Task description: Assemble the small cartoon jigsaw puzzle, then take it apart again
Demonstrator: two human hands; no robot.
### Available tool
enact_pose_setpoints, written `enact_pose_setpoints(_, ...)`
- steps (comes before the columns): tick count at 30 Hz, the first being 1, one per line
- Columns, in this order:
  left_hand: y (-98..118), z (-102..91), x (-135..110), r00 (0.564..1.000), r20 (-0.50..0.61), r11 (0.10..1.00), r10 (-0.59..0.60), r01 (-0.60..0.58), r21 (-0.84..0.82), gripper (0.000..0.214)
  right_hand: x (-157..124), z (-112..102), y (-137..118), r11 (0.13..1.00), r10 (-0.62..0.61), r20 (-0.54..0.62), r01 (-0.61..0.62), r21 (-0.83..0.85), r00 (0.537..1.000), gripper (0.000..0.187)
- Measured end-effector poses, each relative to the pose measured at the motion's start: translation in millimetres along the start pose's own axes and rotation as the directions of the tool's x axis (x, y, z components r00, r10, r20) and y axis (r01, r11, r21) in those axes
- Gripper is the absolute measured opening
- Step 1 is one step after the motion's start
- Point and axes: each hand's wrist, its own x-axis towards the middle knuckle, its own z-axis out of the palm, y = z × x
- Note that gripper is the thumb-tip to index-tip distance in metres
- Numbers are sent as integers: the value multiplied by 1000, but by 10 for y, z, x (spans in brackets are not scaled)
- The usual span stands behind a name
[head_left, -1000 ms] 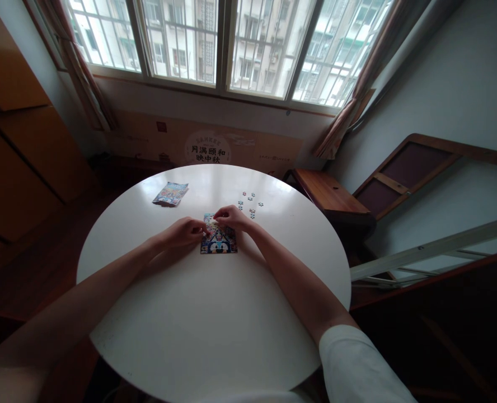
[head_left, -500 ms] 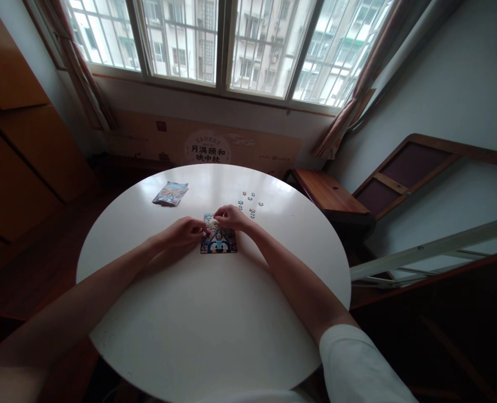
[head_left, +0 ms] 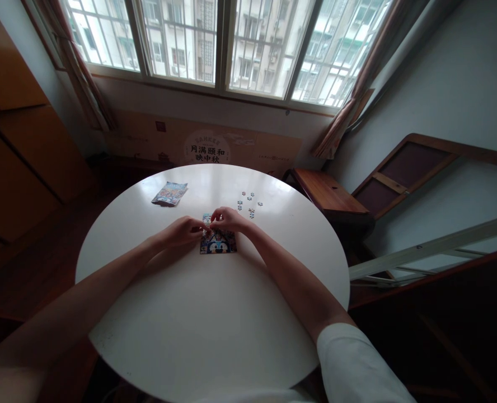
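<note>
A small colourful jigsaw puzzle [head_left: 217,243] lies flat in the middle of the round white table [head_left: 198,313]. My left hand [head_left: 186,230] rests at the puzzle's left edge with its fingers curled in a pinch. My right hand [head_left: 228,219] is over the puzzle's top edge, fingertips pinched together close to the left hand's. Whatever the fingers hold is too small to make out. Several loose puzzle pieces [head_left: 248,204] lie just beyond the right hand.
A printed packet [head_left: 169,193] lies at the far left of the table. Behind the table are a barred window and a cardboard sheet with printed characters [head_left: 207,149]. A wooden side table [head_left: 328,195] and leaning wooden frames stand to the right.
My right hand's fingertips have shifted slightly left, closer to the left hand over the puzzle's top edge. The rest is the same.
</note>
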Motion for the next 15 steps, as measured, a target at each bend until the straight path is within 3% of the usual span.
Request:
enact_pose_setpoints(8, -34, 8, 8, 1000, 5, 1000, 26, -26, 7, 33, 67, 63, 161, 965, -17, -23, 23, 260, 1000, 22)
enact_pose_setpoints(15, -51, -14, 5, 993, -103, 982, -52, 70, 178, 35, 1, -7, 35, 997, -18, 1, 18, 73, 1000, 20)
